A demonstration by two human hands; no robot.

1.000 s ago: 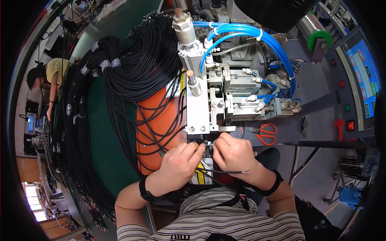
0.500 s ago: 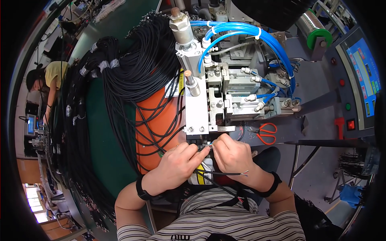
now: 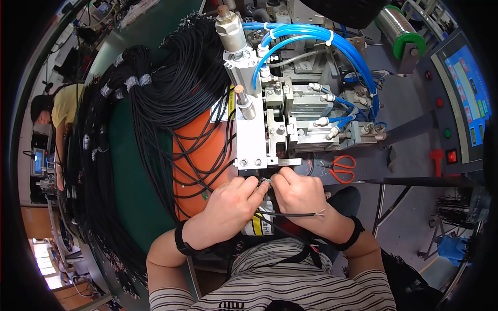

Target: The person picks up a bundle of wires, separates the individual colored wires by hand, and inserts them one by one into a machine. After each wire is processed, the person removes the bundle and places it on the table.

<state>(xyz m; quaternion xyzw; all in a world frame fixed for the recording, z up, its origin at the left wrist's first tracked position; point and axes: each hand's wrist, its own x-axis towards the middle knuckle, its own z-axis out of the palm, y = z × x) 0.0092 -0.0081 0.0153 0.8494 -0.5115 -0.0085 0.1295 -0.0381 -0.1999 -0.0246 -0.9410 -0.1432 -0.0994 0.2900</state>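
Observation:
Just below the front of the metal machine (image 3: pixel 252 140), my two hands meet fingertip to fingertip. My left hand (image 3: pixel 231 205) is closed, thumb and forefinger pinched on a black cable. A stretch of black cable (image 3: pixel 293 214) comes out from under it and crosses in front of my right wrist, ending in bare, thin coloured wires (image 3: pixel 320 213). My right hand (image 3: pixel 298 194) is closed as well, pinching at small, thin wire ends (image 3: pixel 266 181) between the fingertips. The fingers hide most of these.
Large bundles of black cable (image 3: pixel 176 78) lie to the left, with loose strands over an orange surface (image 3: pixel 199 140). Blue air hoses (image 3: pixel 332 44) arch over the machine. Orange-handled scissors (image 3: pixel 342 169), a wire spool (image 3: pixel 399 33) and a screen (image 3: pixel 467 93) are right. Another person (image 3: pixel 65 106) works far left.
My hands stay together at the machine's front, with small shifts of the fingers. The cable end by my right wrist has risen slightly. At the far left, the other person's arm has moved down.

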